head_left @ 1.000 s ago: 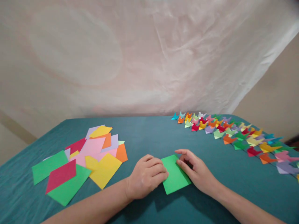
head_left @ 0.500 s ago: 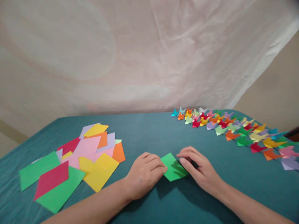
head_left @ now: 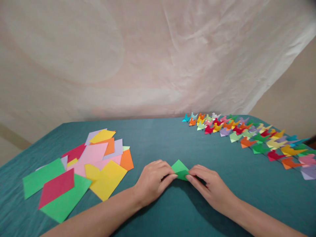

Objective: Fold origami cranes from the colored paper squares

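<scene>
A small green sheet of origami paper (head_left: 180,169) is held between my two hands, its top corner pointing away from me and its near part folded up. My left hand (head_left: 155,177) pinches the paper's left corner between thumb and fingers. On the other side, my right hand (head_left: 209,184) pinches the right corner the same way. The fingertips cover both side corners. The paper is just above the teal cloth, with a shadow below it.
Loose coloured sheets (head_left: 93,154) overlap in a pile on the left of the teal-covered table (head_left: 153,138). Rows of folded paper birds (head_left: 244,133) in many colours stand at the right. A pale cloth (head_left: 123,59) hangs behind the table.
My right hand has come in and taken hold of the paper's right corner. The paper, a flat diamond before, now has its near part folded up and looks smaller.
</scene>
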`<state>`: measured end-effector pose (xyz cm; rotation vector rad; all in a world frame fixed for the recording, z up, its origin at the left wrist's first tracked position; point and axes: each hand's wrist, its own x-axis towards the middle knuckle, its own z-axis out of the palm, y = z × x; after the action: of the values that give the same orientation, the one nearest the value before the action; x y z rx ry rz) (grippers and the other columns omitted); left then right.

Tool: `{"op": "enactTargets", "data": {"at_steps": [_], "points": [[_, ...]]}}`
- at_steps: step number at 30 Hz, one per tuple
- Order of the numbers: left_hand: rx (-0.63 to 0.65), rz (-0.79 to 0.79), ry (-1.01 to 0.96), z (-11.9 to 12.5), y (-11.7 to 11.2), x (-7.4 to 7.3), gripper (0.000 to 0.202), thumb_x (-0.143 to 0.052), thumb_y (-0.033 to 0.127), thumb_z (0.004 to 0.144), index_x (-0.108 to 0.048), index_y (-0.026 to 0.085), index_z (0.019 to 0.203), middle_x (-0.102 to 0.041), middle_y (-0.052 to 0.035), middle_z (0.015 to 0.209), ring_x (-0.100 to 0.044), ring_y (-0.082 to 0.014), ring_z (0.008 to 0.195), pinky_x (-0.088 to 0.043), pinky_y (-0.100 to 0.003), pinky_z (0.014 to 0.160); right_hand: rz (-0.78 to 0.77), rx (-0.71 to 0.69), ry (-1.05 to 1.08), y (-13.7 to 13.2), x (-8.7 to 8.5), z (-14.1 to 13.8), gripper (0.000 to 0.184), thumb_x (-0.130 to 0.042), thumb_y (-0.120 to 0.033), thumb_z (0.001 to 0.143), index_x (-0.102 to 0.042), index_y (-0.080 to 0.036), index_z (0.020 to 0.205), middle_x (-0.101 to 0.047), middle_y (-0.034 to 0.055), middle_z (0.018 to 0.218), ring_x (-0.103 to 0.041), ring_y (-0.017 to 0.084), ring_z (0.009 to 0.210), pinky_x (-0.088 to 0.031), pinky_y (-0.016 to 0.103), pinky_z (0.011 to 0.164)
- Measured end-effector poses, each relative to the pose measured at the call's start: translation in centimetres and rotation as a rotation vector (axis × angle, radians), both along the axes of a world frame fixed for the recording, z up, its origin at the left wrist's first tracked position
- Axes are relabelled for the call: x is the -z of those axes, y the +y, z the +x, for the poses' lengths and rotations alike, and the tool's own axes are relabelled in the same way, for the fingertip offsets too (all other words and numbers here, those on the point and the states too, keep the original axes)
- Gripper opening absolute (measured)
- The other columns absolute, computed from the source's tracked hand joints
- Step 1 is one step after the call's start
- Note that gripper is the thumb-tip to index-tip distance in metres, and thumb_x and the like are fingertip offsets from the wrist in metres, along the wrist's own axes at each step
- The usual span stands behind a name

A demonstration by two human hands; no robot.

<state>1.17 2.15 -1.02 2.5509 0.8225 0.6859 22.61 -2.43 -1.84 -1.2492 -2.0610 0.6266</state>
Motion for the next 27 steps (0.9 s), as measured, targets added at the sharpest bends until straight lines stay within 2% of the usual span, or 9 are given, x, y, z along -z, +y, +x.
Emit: {"op": "enactTargets", "data": {"at_steps": [4,7,9,13,19,27], "points": [[-0.061,-0.141,-0.055,0.03,0.17,-0.05,0.019,-0.044,0.026,0.092,-0.060,0.017,0.087,-0.063,-0.0022,0.083,-0.057,-0.0134,0.078,-0.043,-0.025,0.074,-0.138,0.073,0.084,0.46,-0.01,0.19,0.022,-0.045,-0.033,0.090,-0.061,-0.020,0.084,-0.062,0.0026,0.075,-0.056,0.015,0.068,-0.043,0.027,0.064],[-0.107,-0.203,-0.069,0.01,0.19,0.09,0.014,-0.049,0.025,0.089,-0.058,0.020,0.099,-0.064,0.0004,0.084,-0.058,-0.0128,0.078,-0.043,-0.025,0.074,-0.210,0.090,0.155,0.71,0.16,0.23,0.022,-0.045,-0.035,0.089,-0.062,-0.021,0.092,-0.065,0.0022,0.080,-0.059,0.016,0.073,-0.045,0.027,0.066],[-0.133,-0.227,-0.079,0.01,0.19,0.25,0.021,-0.052,0.023,0.087,-0.053,0.022,0.108,-0.064,0.0018,0.084,-0.058,-0.0126,0.078,-0.043,-0.025,0.075,-0.227,0.113,0.157,0.81,0.32,0.24,0.023,-0.045,-0.036,0.088,-0.060,-0.020,0.098,-0.064,0.0018,0.076,-0.058,0.016,0.070,-0.045,0.027,0.064],[-0.142,-0.223,-0.069,0.02,0.20,0.43,0.025,-0.049,0.022,0.088,-0.050,0.021,0.113,-0.065,0.0005,0.086,-0.059,-0.0142,0.080,-0.044,-0.027,0.075,-0.212,0.161,0.140,0.94,0.52,0.24,0.028,-0.046,-0.037,0.088,-0.055,-0.019,0.107,-0.060,0.0004,0.070,-0.055,0.015,0.064,-0.044,0.027,0.059],[-0.132,-0.204,-0.064,0.04,0.15,0.21,0.022,-0.044,0.020,0.090,-0.050,0.020,0.111,-0.064,-0.0008,0.085,-0.059,-0.0148,0.079,-0.045,-0.027,0.073,-0.210,0.154,0.158,1.11,0.66,0.35,0.029,-0.044,-0.036,0.088,-0.051,-0.018,0.111,-0.059,0.0011,0.073,-0.054,0.015,0.065,-0.045,0.027,0.059],[-0.124,-0.180,-0.074,-0.08,0.09,0.40,0.038,-0.063,0.018,0.077,-0.049,0.024,0.112,-0.063,0.0024,0.086,-0.058,-0.0136,0.079,-0.043,-0.026,0.074,-0.216,0.138,0.226,0.84,0.78,0.39,0.030,-0.047,-0.034,0.087,-0.048,-0.020,0.113,-0.059,0.0020,0.079,-0.056,0.016,0.072,-0.046,0.028,0.065]]}}
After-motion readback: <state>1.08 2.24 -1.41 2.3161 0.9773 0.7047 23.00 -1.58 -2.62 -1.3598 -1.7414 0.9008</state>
